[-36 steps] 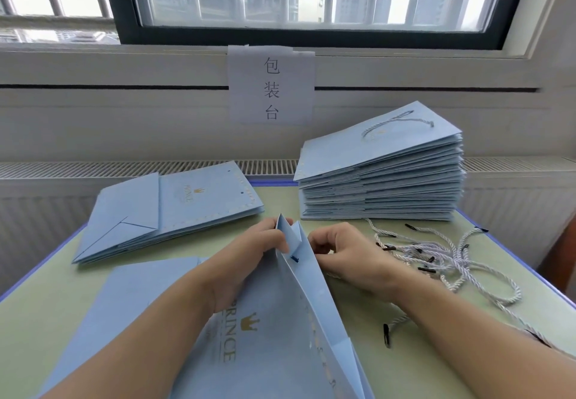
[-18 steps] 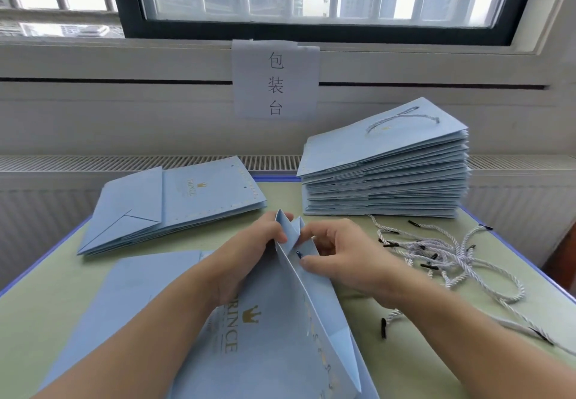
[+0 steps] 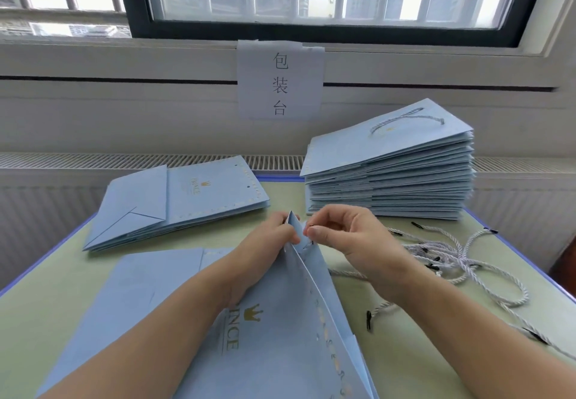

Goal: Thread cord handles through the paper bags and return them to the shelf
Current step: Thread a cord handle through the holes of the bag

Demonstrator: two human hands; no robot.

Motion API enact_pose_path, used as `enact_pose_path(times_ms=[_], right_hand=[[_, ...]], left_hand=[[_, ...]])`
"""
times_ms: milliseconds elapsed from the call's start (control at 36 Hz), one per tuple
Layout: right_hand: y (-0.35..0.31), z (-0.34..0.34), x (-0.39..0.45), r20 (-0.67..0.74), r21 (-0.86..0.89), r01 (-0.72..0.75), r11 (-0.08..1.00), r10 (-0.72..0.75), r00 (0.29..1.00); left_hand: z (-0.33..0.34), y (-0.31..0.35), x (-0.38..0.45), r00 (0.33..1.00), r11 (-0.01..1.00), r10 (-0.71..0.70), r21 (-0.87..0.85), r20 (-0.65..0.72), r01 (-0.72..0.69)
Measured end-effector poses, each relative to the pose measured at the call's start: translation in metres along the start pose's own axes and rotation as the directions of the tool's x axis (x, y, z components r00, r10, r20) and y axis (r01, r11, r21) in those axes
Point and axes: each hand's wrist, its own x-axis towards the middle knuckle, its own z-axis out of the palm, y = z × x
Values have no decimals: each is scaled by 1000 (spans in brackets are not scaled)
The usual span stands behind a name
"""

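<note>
both hands [image 3: 311,236] pinch the paper bag [image 3: 280,320] at its top edge.

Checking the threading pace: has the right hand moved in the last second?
Yes. The right hand has lifted slightly up the bag mouth, pulling the cord tip.

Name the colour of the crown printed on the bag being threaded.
Gold, on the light blue bag; head view.

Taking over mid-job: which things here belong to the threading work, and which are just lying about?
In the job:
- open bag, gripped by left hand
- cord tip, pinched by right hand
- loose cords
- unthreaded bags
- finished stack

Lying about:
- paper sign
</note>
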Motion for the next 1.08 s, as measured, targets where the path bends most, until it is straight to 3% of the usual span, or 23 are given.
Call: enact_pose_path(times_ms=[139,250,361,444,611,750,889,1028,1083], right_hand=[[-1,-6,3,-28,-308,-75,949,70,997],[-2,-12,1,140,-369,-187,911,253,957],[-10,-25,-3,340,-310,-259,915,361,869],[-12,-41,0,265,-249,-281,927,345,900],[-14,-83,6,168,110,-370,923,350,922],[-13,-106,5,72,410,-245,879,236,969],[-10,-139,5,-122,743,91,663,1,993],[-6,-157,5,-380,819,344,460,-15,925],[-8,-159,5,-446,800,396,452,5,895]], left_hand=[[-7,0,2,996,998,-58,-39,-63,56],[-12,8,-15,998,997,-8,-81,-64,3],[-3,8,-43,995,974,28,-223,-96,-49],[-2,5,-47,991,964,28,-258,-133,-62],[-10,12,-38,988,983,-16,-183,-154,-12],[-3,13,-46,987,970,3,-240,-159,-41],[-1,10,-51,990,971,22,-233,-139,-54],[-2,15,-46,986,979,16,-199,-164,-49],[-5,16,-42,985,985,7,-171,-172,-37]])
